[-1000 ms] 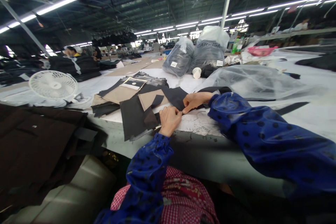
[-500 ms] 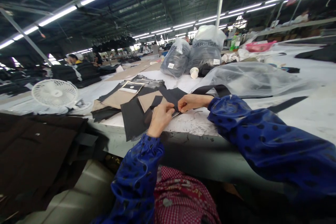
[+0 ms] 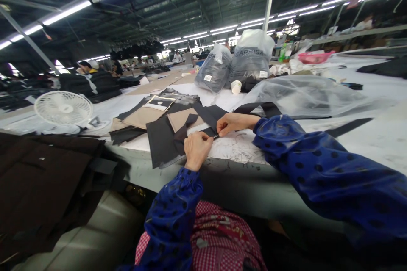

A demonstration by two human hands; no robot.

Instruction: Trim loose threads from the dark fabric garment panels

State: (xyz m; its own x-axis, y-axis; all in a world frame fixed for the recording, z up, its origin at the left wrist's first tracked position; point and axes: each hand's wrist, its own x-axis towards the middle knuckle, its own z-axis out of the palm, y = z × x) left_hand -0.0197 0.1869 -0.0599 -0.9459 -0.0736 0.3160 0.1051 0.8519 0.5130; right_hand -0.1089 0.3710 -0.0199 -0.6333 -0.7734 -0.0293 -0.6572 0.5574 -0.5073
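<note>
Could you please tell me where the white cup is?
In the head view, the cup is right of centre, on the table, in front of the full bags.

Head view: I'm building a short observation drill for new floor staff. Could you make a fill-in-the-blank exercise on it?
1. The sleeves are blue with black ____.
2. Of the left hand and the right hand, the one nearer the white fan is the ____ hand.
3. The plastic basin beyond the clear plastic sheeting is ____.

Missing words: dots; left; pink.
</note>
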